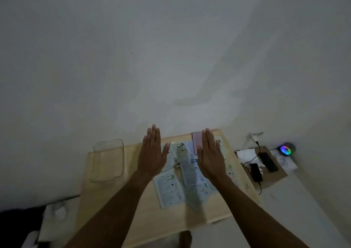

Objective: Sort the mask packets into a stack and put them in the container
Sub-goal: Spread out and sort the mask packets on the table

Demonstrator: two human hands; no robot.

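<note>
Several mask packets lie scattered and overlapping on the middle and right of a small light wooden table; they are pale with green and blue labels, and a pink one lies at the far edge. A clear rectangular container stands empty at the table's far left. My left hand hovers flat, fingers extended, over the packets' left side. My right hand is held flat over their right side, partly hiding the pink packet. Neither hand holds anything.
To the right of the table a low board carries two dark phones, a cable, white paper and a small speaker glowing in rainbow colours. A white wall rises behind. Pale bundles lie on the floor at the lower left.
</note>
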